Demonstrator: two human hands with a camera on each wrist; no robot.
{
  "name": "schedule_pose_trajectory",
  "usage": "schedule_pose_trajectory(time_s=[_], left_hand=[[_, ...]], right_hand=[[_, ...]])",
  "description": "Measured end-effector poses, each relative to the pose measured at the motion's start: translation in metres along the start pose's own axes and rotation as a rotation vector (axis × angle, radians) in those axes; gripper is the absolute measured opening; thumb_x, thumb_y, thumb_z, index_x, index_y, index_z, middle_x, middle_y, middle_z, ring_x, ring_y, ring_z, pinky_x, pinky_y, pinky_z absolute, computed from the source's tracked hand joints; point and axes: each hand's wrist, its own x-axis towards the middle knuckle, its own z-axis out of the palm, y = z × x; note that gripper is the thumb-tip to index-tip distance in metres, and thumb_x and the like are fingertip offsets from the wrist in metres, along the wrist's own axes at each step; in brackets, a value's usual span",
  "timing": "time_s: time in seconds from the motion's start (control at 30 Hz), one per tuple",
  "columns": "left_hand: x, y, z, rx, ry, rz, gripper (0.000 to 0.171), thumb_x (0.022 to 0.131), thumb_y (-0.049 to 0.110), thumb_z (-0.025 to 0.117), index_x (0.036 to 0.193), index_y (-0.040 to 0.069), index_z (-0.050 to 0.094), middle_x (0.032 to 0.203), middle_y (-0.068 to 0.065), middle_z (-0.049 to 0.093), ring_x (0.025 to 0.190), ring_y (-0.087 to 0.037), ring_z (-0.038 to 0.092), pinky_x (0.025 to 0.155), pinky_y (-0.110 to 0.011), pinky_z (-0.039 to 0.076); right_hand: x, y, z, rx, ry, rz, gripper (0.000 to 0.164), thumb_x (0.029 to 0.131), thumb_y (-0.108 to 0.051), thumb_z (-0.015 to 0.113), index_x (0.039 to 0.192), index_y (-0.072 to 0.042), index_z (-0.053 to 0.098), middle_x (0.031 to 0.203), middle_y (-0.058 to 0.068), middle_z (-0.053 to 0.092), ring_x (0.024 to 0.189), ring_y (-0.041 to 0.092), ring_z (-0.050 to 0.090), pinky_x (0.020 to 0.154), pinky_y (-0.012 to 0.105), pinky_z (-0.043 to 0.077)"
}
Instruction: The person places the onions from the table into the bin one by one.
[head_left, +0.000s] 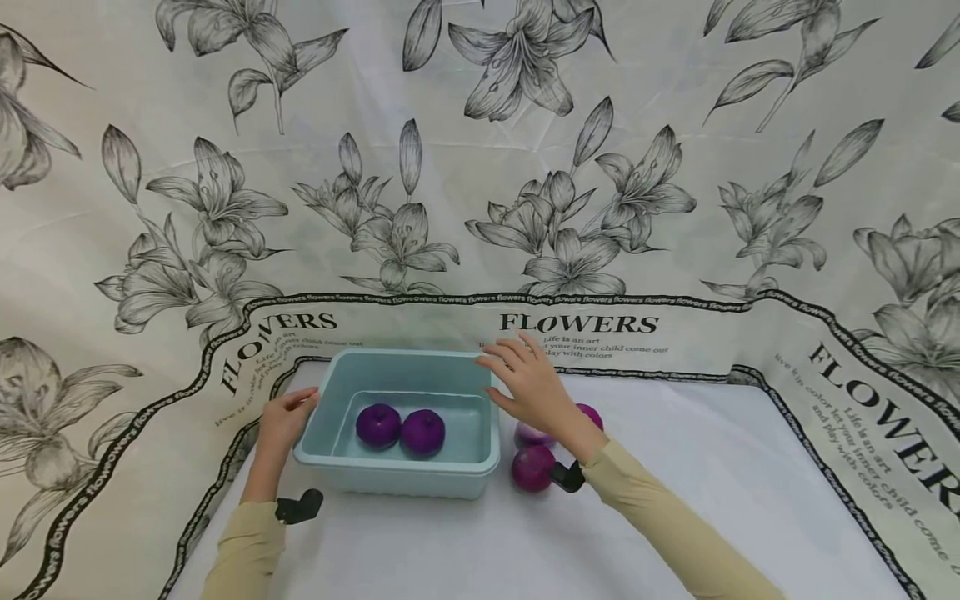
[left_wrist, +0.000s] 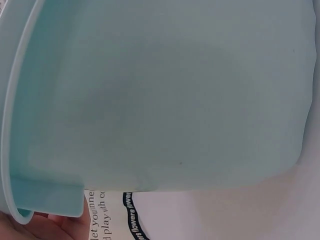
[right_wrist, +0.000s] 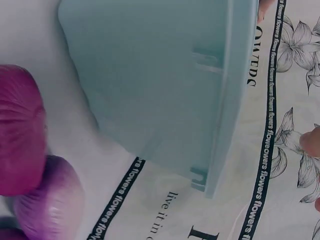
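Note:
A light blue plastic bin (head_left: 397, 481) stands on the white table. Inside lie two dark purple, round, onion-like vegetables, one on the left (head_left: 377, 426) and one on the right (head_left: 423, 432). My left hand (head_left: 281, 427) grips the bin's left rim; in the left wrist view its fingers (left_wrist: 65, 227) show below that rim. Over the bin's right rim, my right hand (head_left: 534, 390) hovers with fingers spread and holds nothing. Beneath its wrist, outside the bin, sit a magenta round vegetable (head_left: 532, 469) and a purple-and-white one (right_wrist: 52, 202). Another magenta one (head_left: 592, 414) is partly hidden by the wrist.
A cloth with black flower drawings (head_left: 525, 208) hangs behind the table and along its sides. White tabletop (head_left: 697, 467) extends to the right of the vegetables and in front of the bin. Black wrist mounts (head_left: 300, 507) sit on both forearms.

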Motion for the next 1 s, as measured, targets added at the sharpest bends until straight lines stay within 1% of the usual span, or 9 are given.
schedule_pose_trajectory(time_s=[0.13,0.3,0.43,0.57,0.73,0.83,0.9,1.0], left_hand=[[-0.001,0.000,0.000,-0.009,-0.009,0.009,0.039,0.098,0.026,0.053,0.129,0.002,0.059,0.127,-0.022,0.057,0.106,-0.029,0.051,0.078,-0.034,0.040],[-0.003,0.002,0.000,-0.030,-0.014,0.024,0.039,0.098,0.025,0.055,0.127,0.001,0.060,0.125,-0.023,0.058,0.105,-0.029,0.053,0.075,-0.032,0.040],[-0.004,0.001,-0.002,-0.033,-0.014,0.027,0.040,0.098,0.026,0.055,0.128,0.001,0.060,0.126,-0.024,0.058,0.106,-0.030,0.054,0.077,-0.033,0.042],[-0.005,-0.002,-0.005,-0.030,-0.014,0.023,0.041,0.098,0.027,0.055,0.129,0.001,0.059,0.127,-0.024,0.057,0.109,-0.032,0.054,0.081,-0.037,0.043],[-0.007,-0.001,-0.007,-0.024,-0.016,0.019,0.041,0.098,0.027,0.055,0.128,-0.001,0.059,0.127,-0.025,0.057,0.110,-0.034,0.053,0.083,-0.040,0.043],[-0.008,0.001,-0.006,-0.029,-0.020,0.018,0.041,0.098,0.026,0.055,0.128,-0.001,0.059,0.128,-0.026,0.056,0.111,-0.034,0.053,0.086,-0.043,0.043],[-0.008,0.002,-0.006,-0.036,-0.017,0.012,0.041,0.098,0.025,0.054,0.129,-0.001,0.058,0.129,-0.026,0.056,0.112,-0.035,0.053,0.088,-0.044,0.043],[-0.009,0.004,-0.005,-0.044,-0.012,0.005,0.041,0.098,0.025,0.054,0.129,-0.001,0.058,0.130,-0.026,0.056,0.114,-0.035,0.052,0.090,-0.046,0.042]], right_hand=[[-0.016,0.001,-0.002,-0.010,0.053,0.032,0.045,0.078,-0.027,0.076,0.118,-0.012,0.064,0.117,0.008,0.066,0.113,0.029,0.057,0.105,0.052,0.037],[-0.036,0.003,-0.005,0.028,0.110,0.137,0.043,0.079,-0.032,0.074,0.115,-0.011,0.066,0.114,0.007,0.066,0.109,0.029,0.057,0.100,0.049,0.040],[-0.053,0.005,-0.006,0.054,0.127,0.212,0.046,0.078,-0.036,0.074,0.114,-0.009,0.066,0.112,0.007,0.066,0.106,0.029,0.057,0.095,0.045,0.041],[-0.071,0.005,-0.005,0.116,0.111,0.267,0.044,0.077,-0.036,0.076,0.112,-0.011,0.067,0.110,0.005,0.068,0.102,0.025,0.059,0.091,0.042,0.045],[-0.093,-0.001,-0.003,0.205,0.081,0.300,0.043,0.071,-0.028,0.081,0.109,-0.012,0.067,0.106,0.002,0.069,0.099,0.020,0.060,0.086,0.040,0.049],[-0.104,-0.005,-0.002,0.235,0.052,0.324,0.043,0.072,-0.029,0.081,0.109,-0.013,0.067,0.105,0.000,0.068,0.099,0.017,0.060,0.085,0.039,0.050],[-0.111,-0.008,-0.001,0.257,0.027,0.337,0.046,0.072,-0.031,0.082,0.111,-0.013,0.066,0.107,-0.001,0.068,0.100,0.016,0.060,0.086,0.039,0.051],[-0.122,-0.010,0.001,0.295,-0.027,0.353,0.055,0.072,-0.034,0.082,0.118,-0.011,0.064,0.114,-0.002,0.067,0.105,0.016,0.060,0.089,0.037,0.051]])
